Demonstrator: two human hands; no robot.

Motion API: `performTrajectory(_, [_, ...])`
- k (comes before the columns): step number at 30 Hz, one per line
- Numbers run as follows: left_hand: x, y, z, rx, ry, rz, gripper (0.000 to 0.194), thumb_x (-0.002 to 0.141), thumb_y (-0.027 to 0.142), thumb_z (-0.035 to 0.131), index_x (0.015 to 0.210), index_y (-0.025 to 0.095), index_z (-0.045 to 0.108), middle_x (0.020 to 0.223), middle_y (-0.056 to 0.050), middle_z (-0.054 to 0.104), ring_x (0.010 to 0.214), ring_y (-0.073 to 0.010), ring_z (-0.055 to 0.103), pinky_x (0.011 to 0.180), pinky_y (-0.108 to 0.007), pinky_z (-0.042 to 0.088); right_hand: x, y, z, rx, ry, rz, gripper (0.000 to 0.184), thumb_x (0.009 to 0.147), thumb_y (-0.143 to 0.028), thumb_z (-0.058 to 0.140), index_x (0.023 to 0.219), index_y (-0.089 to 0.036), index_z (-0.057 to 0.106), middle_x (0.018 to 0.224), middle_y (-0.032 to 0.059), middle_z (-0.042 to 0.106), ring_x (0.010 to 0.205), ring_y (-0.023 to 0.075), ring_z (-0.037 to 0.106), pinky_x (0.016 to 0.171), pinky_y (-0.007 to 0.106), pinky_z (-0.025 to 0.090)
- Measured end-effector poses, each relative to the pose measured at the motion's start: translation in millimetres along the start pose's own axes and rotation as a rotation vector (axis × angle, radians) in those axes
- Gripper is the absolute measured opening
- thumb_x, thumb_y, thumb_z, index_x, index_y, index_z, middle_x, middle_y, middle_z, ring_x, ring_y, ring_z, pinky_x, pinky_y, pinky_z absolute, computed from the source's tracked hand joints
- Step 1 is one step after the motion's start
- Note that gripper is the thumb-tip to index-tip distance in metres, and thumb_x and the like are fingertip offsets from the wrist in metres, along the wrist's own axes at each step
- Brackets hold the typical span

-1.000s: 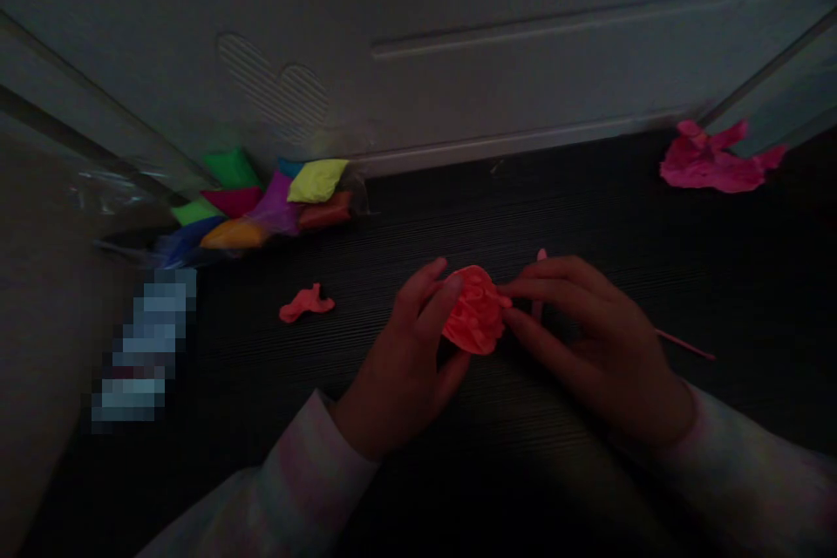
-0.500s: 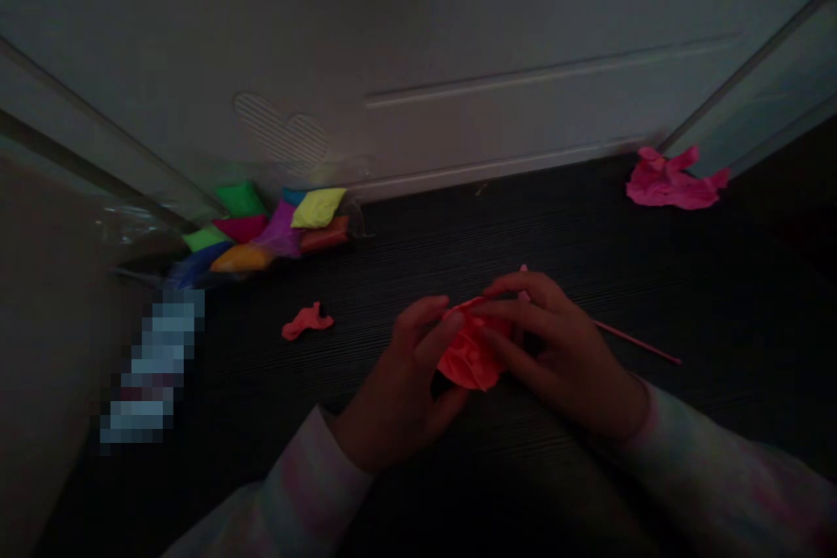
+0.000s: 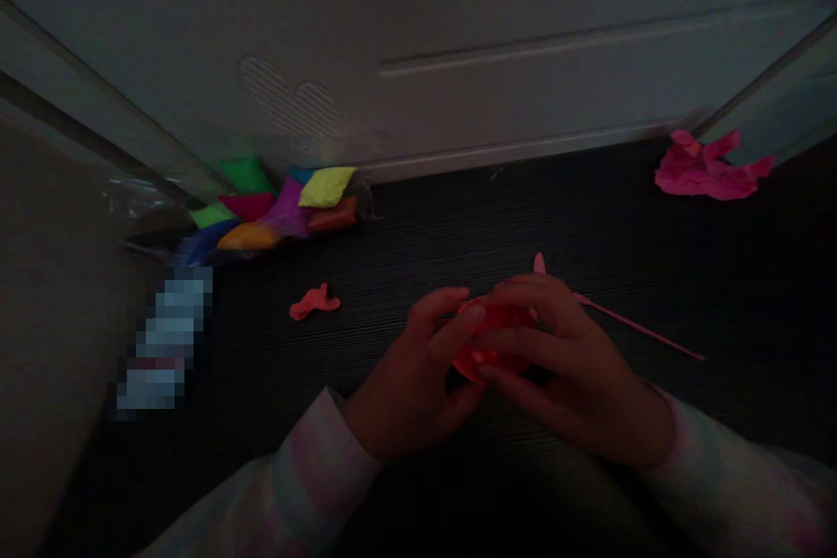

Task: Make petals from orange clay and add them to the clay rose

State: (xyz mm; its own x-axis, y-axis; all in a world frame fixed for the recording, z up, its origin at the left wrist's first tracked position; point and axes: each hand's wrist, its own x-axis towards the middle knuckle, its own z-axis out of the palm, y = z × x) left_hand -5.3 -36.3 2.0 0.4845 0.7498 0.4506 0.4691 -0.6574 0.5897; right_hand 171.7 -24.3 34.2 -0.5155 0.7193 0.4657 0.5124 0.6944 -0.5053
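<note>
Between my two hands is a folded, wrinkled red-orange piece of modelling clay (image 3: 466, 361), partly hidden by fingers. My left hand (image 3: 409, 388) holds its left side, with the thumb beneath and the fingers bent over its edge. My right hand (image 3: 581, 370) is on the clay from the right, its fingers curled over the top and front. Just beyond the right hand lies a thin pink stick-like tool (image 3: 644, 330). A flat pink tip (image 3: 539, 263) shows behind the right fingers; I cannot tell whether it belongs to that tool. Left of my hands rests a small coral scrap (image 3: 315, 302).
At the back left, a clear bag holds several colourful packets, among them a yellow packet (image 3: 327, 187). A blurred-out pale item (image 3: 166, 340) lies in front of it. A crumpled pink piece (image 3: 711, 176) sits at the back right, by the white panel (image 3: 523, 113) behind the dark tabletop (image 3: 418, 235).
The view has shifted slightly. My right fingers have moved further over the clay and cover more of it. My left hand keeps its hold.
</note>
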Motion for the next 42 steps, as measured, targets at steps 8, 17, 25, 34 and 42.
performTrajectory(8, [0.3,-0.6,0.6,-0.026,-0.014,-0.042,0.085,0.068,0.015,0.060,0.133,0.030,0.008,0.125,-0.010,0.031,0.116,-0.0262,0.037,0.095,-0.044,0.040,1.3,-1.4,3.2,-0.103,-0.022,0.000,0.014,0.077,-0.025,0.055,0.089,-0.025,0.063,0.104,0.0053,0.054,0.098,0.0230,0.048,0.091,0.049,0.034])
performTrajectory(17, [1.1,0.2,1.2,-0.124,-0.001,-0.088,0.086,0.068,0.015,0.062,0.133,0.033,0.007,0.127,-0.011,0.029,0.119,-0.0263,0.035,0.089,-0.042,0.046,-3.0,1.7,-2.6,-0.019,0.019,0.113,0.025,0.080,-0.026,0.051,0.104,-0.023,0.056,0.117,0.0093,0.048,0.107,0.0255,0.046,0.092,0.048,0.035])
performTrajectory(25, [3.5,-6.5,1.9,-0.030,0.059,-0.176,0.082,0.071,0.013,0.059,0.133,0.031,0.008,0.128,-0.010,0.029,0.120,-0.0271,0.034,0.093,-0.046,0.042,-2.4,12.3,-4.7,-0.010,0.190,0.259,0.021,0.081,-0.024,0.048,0.101,-0.024,0.055,0.109,0.0091,0.050,0.103,0.0245,0.049,0.085,0.045,0.041])
performTrajectory(34, [3.0,-8.9,-1.8,0.028,0.001,-0.243,0.079,0.070,0.014,0.057,0.133,0.024,0.011,0.129,-0.013,0.027,0.124,-0.0267,0.029,0.102,-0.048,0.029,-3.4,22.2,-0.2,-0.096,0.263,0.217,0.018,0.080,-0.022,0.049,0.096,-0.020,0.057,0.107,0.0099,0.050,0.102,0.0236,0.047,0.085,0.044,0.041])
performTrajectory(42, [-20.1,-15.8,-27.9,0.263,0.108,-0.272,0.070,0.069,0.013,0.053,0.132,0.020,0.022,0.131,-0.014,0.033,0.124,-0.0276,0.030,0.101,-0.051,0.027,-7.5,32.1,0.2,-0.127,0.438,0.209,0.015,0.079,-0.021,0.050,0.091,-0.020,0.059,0.102,0.0087,0.051,0.101,0.0239,0.048,0.086,0.045,0.040])
